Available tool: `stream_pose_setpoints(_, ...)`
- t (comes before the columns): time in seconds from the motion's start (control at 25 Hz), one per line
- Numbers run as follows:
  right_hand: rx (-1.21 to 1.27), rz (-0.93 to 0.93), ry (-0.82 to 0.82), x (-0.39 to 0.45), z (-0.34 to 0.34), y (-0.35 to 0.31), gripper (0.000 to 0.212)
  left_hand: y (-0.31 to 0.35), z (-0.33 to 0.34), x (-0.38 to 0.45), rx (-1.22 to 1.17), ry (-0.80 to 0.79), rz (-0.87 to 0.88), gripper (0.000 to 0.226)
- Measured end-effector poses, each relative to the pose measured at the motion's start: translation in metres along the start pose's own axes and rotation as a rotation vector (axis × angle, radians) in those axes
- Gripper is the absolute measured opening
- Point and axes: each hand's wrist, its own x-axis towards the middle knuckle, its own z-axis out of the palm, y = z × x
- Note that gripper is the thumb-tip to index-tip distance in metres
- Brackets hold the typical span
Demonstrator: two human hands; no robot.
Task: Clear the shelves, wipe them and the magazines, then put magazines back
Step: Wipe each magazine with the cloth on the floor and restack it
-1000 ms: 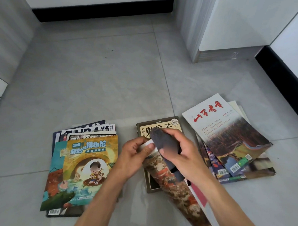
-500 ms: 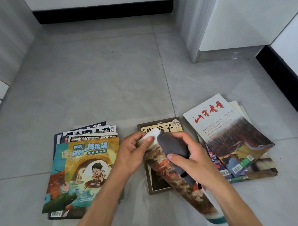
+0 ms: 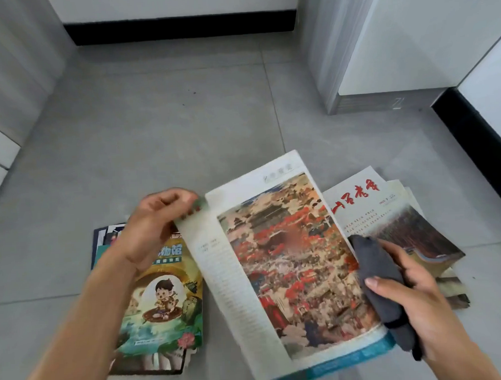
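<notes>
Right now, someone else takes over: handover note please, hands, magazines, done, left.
Left hand pinches the top corner of the painting-cover magazine, held up over the floor.
Right hand grips the grey cloth at that magazine's right edge.
Cartoon-cover stack lies left, red-title stack right.
Done: magazines are off the shelves.
Left: finish wiping, reshelve. Shelves aren't in view.

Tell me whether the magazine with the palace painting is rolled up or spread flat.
Spread flat. The magazine shows its whole painted cover; the left hand pinches its top corner, and the right hand holds a grey cloth at its edge.
</notes>
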Motion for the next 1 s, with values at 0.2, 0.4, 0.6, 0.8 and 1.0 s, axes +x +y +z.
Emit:
stream_pose_setpoints(0.2,-0.053,0.134,0.112,0.031,0.000,0.045,0.043,-0.083,0.063,-0.014,-0.147,0.121,-0.416,0.023)
stream_pose_setpoints(0.4,-1.176,-0.134,0.144,0.038,-0.006,0.120,0.052,-0.154,0.081,-0.035,-0.059,0.359,-0.580,0.027)
stream_pose_setpoints(0.6,-1.495,-0.379,0.202,0.016,0.035,0.167,0.049,-0.159,0.079,-0.042,0.338,0.300,-0.436,0.024)
stream_pose_setpoints(0.8,-1.546,-0.730,-0.326,0.009,0.060,0.189,0.051,-0.161,0.068,-0.032,0.307,0.267,-0.420,0.018)
stream_pose_setpoints(1.0,-1.434,-0.405,0.143,0.055,0.016,0.158,0.057,-0.155,0.085,-0.031,0.345,0.117,-0.435,0.019)
